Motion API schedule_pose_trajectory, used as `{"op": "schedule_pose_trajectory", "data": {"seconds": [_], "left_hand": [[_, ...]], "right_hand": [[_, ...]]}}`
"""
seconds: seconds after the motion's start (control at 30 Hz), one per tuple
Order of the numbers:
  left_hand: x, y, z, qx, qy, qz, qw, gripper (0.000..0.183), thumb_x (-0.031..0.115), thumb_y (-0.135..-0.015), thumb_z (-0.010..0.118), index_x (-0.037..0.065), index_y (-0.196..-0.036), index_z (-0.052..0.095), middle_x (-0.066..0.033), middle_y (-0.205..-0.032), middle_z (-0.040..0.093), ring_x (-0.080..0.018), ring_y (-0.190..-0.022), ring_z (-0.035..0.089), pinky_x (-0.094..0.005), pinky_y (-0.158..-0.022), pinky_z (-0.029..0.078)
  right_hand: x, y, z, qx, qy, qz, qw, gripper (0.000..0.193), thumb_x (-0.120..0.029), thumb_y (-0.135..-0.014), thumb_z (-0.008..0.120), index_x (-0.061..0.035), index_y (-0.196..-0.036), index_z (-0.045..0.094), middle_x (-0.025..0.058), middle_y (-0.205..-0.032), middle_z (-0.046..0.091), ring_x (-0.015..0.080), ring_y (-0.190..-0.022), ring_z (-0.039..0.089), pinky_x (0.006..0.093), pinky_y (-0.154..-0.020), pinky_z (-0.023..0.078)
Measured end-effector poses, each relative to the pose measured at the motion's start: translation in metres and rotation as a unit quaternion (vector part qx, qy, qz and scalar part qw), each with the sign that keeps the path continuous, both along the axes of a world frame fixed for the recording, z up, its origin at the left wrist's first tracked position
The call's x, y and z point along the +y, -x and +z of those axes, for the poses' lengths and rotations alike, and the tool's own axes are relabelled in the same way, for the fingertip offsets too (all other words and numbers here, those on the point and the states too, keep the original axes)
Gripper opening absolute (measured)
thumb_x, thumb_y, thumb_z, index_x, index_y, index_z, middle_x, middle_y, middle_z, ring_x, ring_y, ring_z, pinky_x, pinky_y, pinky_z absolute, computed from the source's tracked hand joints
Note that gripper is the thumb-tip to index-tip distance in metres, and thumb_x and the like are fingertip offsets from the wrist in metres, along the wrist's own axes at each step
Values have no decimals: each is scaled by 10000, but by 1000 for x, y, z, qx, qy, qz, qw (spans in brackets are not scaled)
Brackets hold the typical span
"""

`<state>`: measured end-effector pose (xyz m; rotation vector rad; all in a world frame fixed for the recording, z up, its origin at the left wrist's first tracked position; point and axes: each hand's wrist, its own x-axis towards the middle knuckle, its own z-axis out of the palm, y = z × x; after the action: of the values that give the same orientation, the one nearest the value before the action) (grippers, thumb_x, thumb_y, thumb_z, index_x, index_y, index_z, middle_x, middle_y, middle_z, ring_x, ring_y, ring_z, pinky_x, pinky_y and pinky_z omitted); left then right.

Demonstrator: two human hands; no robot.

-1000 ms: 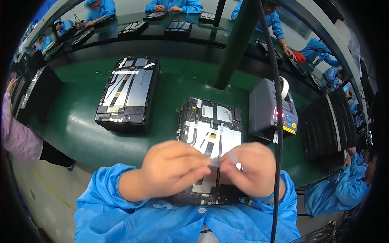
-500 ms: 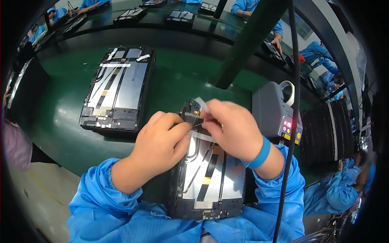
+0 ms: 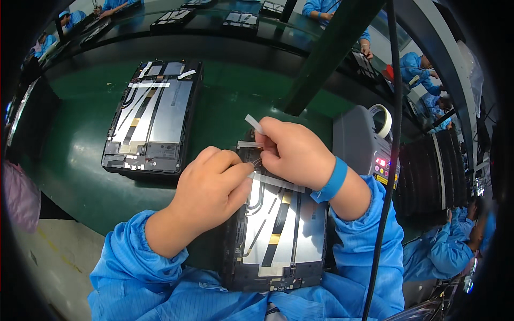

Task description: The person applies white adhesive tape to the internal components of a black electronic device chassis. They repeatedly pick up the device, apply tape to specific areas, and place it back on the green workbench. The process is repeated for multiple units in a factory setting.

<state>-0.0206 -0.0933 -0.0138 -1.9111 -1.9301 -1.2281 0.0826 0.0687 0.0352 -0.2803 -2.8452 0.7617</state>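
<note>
An opened tablet-like device point(image 3: 308, 230) lies in front of me, its silver panel and dark flat cables exposed. My right hand point(image 3: 300, 155) is closed over its far end, a short whitish strip of tape point(image 3: 253, 124) sticking up from between thumb and forefinger. My left hand point(image 3: 211, 184) pinches at the device's far left edge; what lies between its fingertips is hidden, though thin wires show beside them. A longer whitish tape strip point(image 3: 278, 183) runs across the top of the silver panel, just below both hands.
A second opened device point(image 3: 174, 112), with white tape strips on it, sits on the green table point(image 3: 80, 144) to the left. At right stand a grey tape dispenser point(image 3: 353, 139) with a tape roll, a hanging black cable point(image 3: 386, 198) and a dark post point(image 3: 326, 59). People in blue work beyond.
My right hand has moved slightly away and left, and the tape strip in it has shifted with it. More of the lower tape strip shows. My left hand has barely moved.
</note>
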Motion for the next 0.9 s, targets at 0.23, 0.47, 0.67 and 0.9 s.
{"op": "schedule_pose_trajectory", "data": {"seconds": [0.23,0.47,0.67,0.9], "left_hand": [[0,0,-1,-2,-7,-6,1000,175,55,-725,650,23,-896,667,-90,-849,611,-269,-767,563,-367,-694,467],[1,0,-4,-12,-3,-11,1000,212,49,-704,650,16,-913,655,-110,-888,599,-290,-806,559,-377,-731,462],[5,2,-6,11,-9,-8,1000,299,61,-713,625,55,-1011,644,-180,-1067,534,-386,-1032,508,-460,-901,425],[6,5,-12,-42,16,-26,999,305,85,-746,605,78,-1048,643,-190,-1140,512,-411,-1132,454,-493,-967,376]], "right_hand": [[7,-6,-11,39,102,-32,993,146,-26,-771,620,-31,-849,497,92,-708,559,183,-644,561,298,-599,455],[-2,-5,-6,19,48,-68,996,115,-58,-745,585,-45,-847,533,135,-745,620,321,-712,617,392,-641,476],[-11,-8,-3,-19,42,-108,993,119,-56,-733,583,-51,-845,541,127,-726,614,319,-690,612,394,-628,469],[0,-13,-12,-5,131,-94,987,147,-63,-753,587,-39,-890,540,114,-689,594,285,-664,605,366,-615,463]]}}
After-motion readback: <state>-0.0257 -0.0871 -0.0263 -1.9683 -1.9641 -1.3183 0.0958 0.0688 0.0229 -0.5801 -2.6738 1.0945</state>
